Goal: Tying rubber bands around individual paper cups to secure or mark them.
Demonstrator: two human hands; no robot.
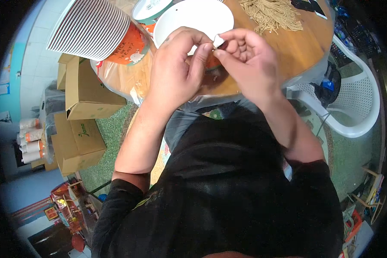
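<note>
Both hands meet over the near side of an open white bucket (193,19), whose outside shows orange below my fingers. A small white piece (218,41) sticks up between the fingertips; its kind is too small to make out. My right hand (258,69) pinches it between thumb and forefinger, the other fingers curled in. My left hand (174,71) is closed too, its thumb and forefinger pressed together right beside the piece. Whatever those left fingertips grip is hidden.
Nested white-and-orange buckets (94,32) lean at the left of the wooden table (307,53). Tan cords (271,15) lie at the far right, near a black item (309,6). Cardboard boxes (94,92) stand on the floor at left, a white plastic chair (365,96) at right.
</note>
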